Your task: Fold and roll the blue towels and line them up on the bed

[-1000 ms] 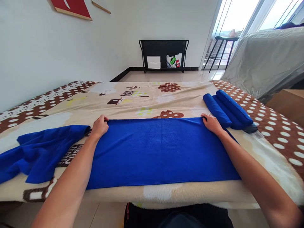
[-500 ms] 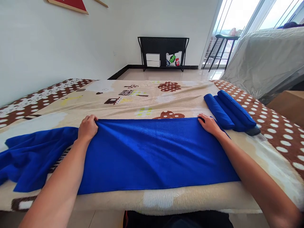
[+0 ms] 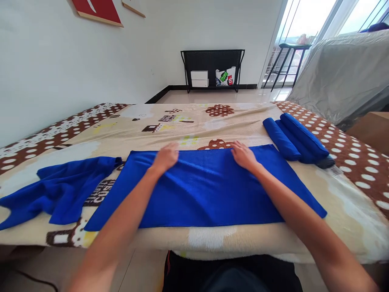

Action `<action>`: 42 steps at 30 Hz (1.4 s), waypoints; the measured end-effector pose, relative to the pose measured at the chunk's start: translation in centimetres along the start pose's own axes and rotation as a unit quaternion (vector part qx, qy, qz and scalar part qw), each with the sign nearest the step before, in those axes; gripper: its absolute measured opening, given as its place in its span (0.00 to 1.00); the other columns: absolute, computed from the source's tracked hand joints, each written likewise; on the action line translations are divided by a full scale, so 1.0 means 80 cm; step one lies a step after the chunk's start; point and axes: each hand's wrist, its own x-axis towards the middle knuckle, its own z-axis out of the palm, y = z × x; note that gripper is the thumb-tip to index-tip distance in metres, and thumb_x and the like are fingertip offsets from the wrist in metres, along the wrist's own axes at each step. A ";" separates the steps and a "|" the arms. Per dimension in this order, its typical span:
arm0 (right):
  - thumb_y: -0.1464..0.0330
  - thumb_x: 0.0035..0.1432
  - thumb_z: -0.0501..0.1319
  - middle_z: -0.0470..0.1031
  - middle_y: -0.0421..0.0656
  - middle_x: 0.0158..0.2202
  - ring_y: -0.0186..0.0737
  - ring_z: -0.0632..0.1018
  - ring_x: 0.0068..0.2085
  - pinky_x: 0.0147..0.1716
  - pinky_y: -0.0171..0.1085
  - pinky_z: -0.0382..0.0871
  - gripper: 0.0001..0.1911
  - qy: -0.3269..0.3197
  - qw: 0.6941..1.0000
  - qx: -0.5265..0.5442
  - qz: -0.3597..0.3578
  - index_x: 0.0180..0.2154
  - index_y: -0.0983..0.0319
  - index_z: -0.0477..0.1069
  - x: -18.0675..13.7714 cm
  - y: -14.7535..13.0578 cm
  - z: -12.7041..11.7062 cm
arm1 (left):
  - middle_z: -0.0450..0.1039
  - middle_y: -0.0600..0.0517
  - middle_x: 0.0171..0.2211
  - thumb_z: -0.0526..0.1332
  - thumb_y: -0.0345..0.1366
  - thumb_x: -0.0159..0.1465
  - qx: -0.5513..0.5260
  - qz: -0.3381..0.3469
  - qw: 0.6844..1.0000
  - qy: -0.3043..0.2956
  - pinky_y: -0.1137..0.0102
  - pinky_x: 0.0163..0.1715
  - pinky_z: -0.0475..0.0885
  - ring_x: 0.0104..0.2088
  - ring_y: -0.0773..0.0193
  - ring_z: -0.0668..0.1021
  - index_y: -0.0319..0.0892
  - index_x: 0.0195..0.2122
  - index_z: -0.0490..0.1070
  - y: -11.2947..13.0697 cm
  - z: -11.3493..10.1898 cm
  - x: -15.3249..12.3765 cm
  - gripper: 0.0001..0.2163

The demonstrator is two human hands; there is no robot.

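Note:
A blue towel point(image 3: 200, 186) is spread flat and wide across the bed's near part, with a few shallow creases. My left hand point(image 3: 167, 156), blurred by motion, is at its far edge, left of the middle; its fingers are too smeared to read. Farther right along that edge, my right hand point(image 3: 243, 155) rests on the cloth with fingers stretched out. A crumpled blue cloth point(image 3: 67, 186) lies to the left of the towel. Rolled blue towels point(image 3: 296, 136) lie side by side at the right, beyond the towel's far right corner.
A cream and brown patterned blanket point(image 3: 170, 132) covers the bed. Against the far wall stands a black rack point(image 3: 212, 61) with white boxes point(image 3: 199, 79) and a printed bag point(image 3: 225, 77). A stool point(image 3: 287, 61), a plastic-covered piece point(image 3: 343, 73) and a cardboard box point(image 3: 370, 129) are at the right.
Both hands have left the towel's far corners and moved inward along its far edge. The towel now lies flatter, with its corners showing. The view has shifted slightly.

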 end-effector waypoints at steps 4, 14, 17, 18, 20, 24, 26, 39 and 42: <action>0.64 0.71 0.48 0.61 0.43 0.68 0.40 0.60 0.69 0.68 0.43 0.53 0.23 -0.041 0.996 0.028 -0.074 0.64 0.61 0.62 0.014 -0.098 0.037 | 0.62 0.49 0.67 0.47 0.41 0.70 -0.048 0.082 0.994 -0.048 0.70 0.65 0.58 0.67 0.62 0.64 0.42 0.67 0.61 0.117 0.046 0.025 0.25; 0.55 0.71 0.46 0.58 0.47 0.69 0.45 0.57 0.70 0.70 0.49 0.48 0.28 -0.046 0.997 -0.010 0.065 0.66 0.60 0.61 -0.050 0.052 -0.024 | 0.50 0.46 0.72 0.42 0.54 0.71 -0.055 -0.059 0.994 -0.074 0.48 0.68 0.46 0.72 0.53 0.53 0.49 0.70 0.54 0.013 0.041 -0.032 0.30; 0.55 0.70 0.46 0.56 0.49 0.70 0.46 0.56 0.71 0.70 0.48 0.47 0.30 -0.042 0.991 -0.025 0.126 0.66 0.62 0.61 -0.076 0.111 -0.047 | 0.48 0.44 0.72 0.42 0.55 0.70 -0.036 -0.145 0.986 -0.072 0.43 0.66 0.48 0.71 0.49 0.53 0.46 0.70 0.54 -0.066 0.018 -0.065 0.32; 0.55 0.70 0.46 0.54 0.49 0.70 0.45 0.55 0.71 0.70 0.47 0.47 0.30 -0.042 0.989 -0.029 0.141 0.66 0.63 0.60 -0.082 0.123 -0.051 | 0.48 0.43 0.72 0.42 0.55 0.70 -0.029 -0.171 0.983 -0.068 0.42 0.66 0.48 0.71 0.48 0.53 0.45 0.70 0.54 -0.088 0.012 -0.077 0.32; 0.55 0.70 0.46 0.53 0.50 0.71 0.45 0.54 0.72 0.70 0.45 0.47 0.32 -0.041 0.984 -0.036 0.167 0.67 0.65 0.58 -0.089 0.138 -0.055 | 0.47 0.42 0.72 0.40 0.55 0.70 -0.017 -0.215 0.975 -0.052 0.42 0.66 0.49 0.71 0.47 0.53 0.43 0.70 0.54 -0.123 0.003 -0.099 0.33; 0.54 0.69 0.44 0.52 0.55 0.71 0.48 0.52 0.72 0.71 0.45 0.45 0.35 -0.039 0.976 -0.054 0.206 0.67 0.71 0.56 -0.091 0.143 -0.054 | 0.49 0.42 0.72 0.37 0.53 0.71 -0.001 -0.263 0.964 -0.024 0.47 0.67 0.51 0.71 0.49 0.56 0.42 0.70 0.54 -0.157 -0.005 -0.132 0.32; 0.53 0.69 0.43 0.51 0.57 0.71 0.50 0.52 0.72 0.71 0.46 0.44 0.36 -0.041 0.974 -0.062 0.213 0.67 0.72 0.55 -0.093 0.139 -0.052 | 0.53 0.42 0.71 0.38 0.53 0.71 0.004 -0.269 0.963 -0.013 0.50 0.67 0.53 0.70 0.50 0.58 0.40 0.71 0.53 -0.161 -0.007 -0.142 0.32; 0.48 0.68 0.43 0.55 0.43 0.70 0.43 0.57 0.71 0.71 0.46 0.48 0.35 -0.012 0.995 -0.047 0.085 0.68 0.58 0.58 -0.300 0.121 -0.095 | 0.73 0.38 0.54 0.49 0.52 0.68 0.082 -0.330 0.921 0.190 0.51 0.52 0.69 0.56 0.43 0.73 0.41 0.57 0.70 -0.109 -0.018 -0.328 0.25; 0.48 0.69 0.44 0.59 0.43 0.69 0.44 0.60 0.69 0.70 0.47 0.52 0.33 0.026 0.995 -0.049 0.089 0.67 0.56 0.60 -0.348 0.127 -0.102 | 0.76 0.39 0.47 0.50 0.55 0.66 0.076 -0.370 0.893 0.246 0.48 0.50 0.69 0.53 0.41 0.74 0.42 0.53 0.72 -0.103 -0.018 -0.359 0.26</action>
